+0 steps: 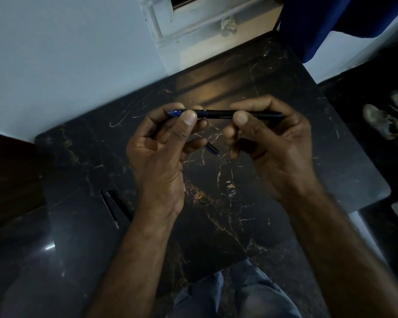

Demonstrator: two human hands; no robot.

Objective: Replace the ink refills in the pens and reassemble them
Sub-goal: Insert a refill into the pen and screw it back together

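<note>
Pen [218, 113] held level at frame centre, above dark marble tabletop [216, 203]. Left hand [163, 148] fingers pinch blue tip end w/ thumb; right hand [269, 143] fingers pinch black barrel. Loose cap [212, 148] just below, btwn hands.

No legible text or labels anywhere.

Hands: two, left hand [157, 154] and right hand [271, 148], both at centre, above table.
Pen [218, 113]: one, black barrel with blue tip section, horizontal, pinched at both ends, one hand per end.
Cap [212, 148]: one small dark piece with blue edge, under curled left fingers.
Thin rods [112, 208]: two, side by side on table at 8 o'clock; kind unclear in dim light.
Table [239, 203]: one, dark marble.
Shoes [383, 121]: two, on floor at 3 o'clock.
</note>
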